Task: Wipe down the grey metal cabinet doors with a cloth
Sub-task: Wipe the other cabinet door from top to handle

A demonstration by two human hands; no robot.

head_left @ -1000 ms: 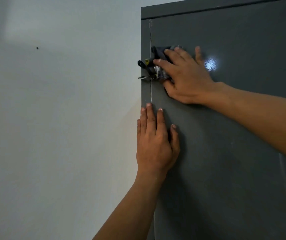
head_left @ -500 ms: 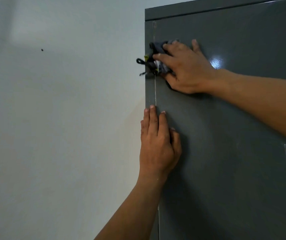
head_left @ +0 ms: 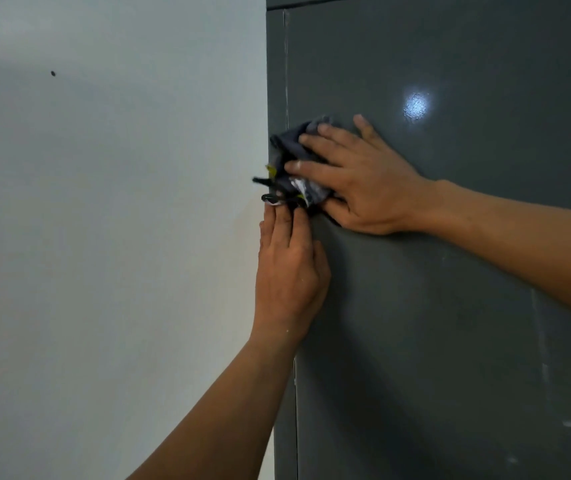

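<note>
The grey metal cabinet door (head_left: 450,306) fills the right half of the head view, glossy with a light glare. A crumpled dark cloth (head_left: 294,168) with white and yellow patches lies against the door near its left edge seam. My right hand (head_left: 363,181) presses the cloth flat onto the door with straight, spread fingers. Just below it, my left hand (head_left: 291,268) rests flat on the door at the seam, its fingertips touching the cloth's lower edge.
A pale wall (head_left: 104,237) stands to the left of the cabinet's side edge (head_left: 275,81). The cabinet's top frame (head_left: 311,1) runs along the upper edge. Faint streaks mark the door at the lower right (head_left: 554,375).
My right hand has slid the cloth down the door along the left seam until it meets my left hand's fingertips. The left hand has kept its place on the door.
</note>
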